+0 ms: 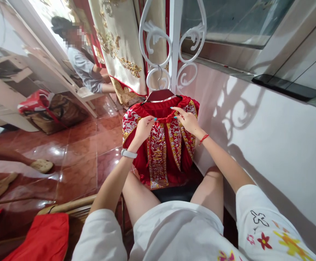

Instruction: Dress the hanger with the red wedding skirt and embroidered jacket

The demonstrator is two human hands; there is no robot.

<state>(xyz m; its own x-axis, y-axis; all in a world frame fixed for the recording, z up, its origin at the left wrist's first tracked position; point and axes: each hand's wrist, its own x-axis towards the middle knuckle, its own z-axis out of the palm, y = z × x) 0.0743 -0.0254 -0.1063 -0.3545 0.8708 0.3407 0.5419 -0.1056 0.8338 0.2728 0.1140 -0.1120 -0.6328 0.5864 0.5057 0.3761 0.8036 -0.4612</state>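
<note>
A red skirt [158, 156] with silver and gold embroidered panels hangs from a dark red hanger [160, 95] in front of me. Its top edge is a gathered red waistband [166, 119]. My left hand [144, 127] pinches the front of this waistband, thumb and fingers closed together. On the right side of the same edge, my right hand [188, 120] grips the cloth, its forefinger reaching over the inside and its thumb at the front. The hanger's hook hangs on white scrolled metalwork [160, 78].
Cream cloth with gold embroidery [122, 47] hangs behind the metalwork. A seated person [83, 65] is at the back left, near a brown bag [58, 112]. Red fabric [43, 235] lies over a bamboo seat [78, 204] at lower left. A white wall [277, 145] stands close on the right.
</note>
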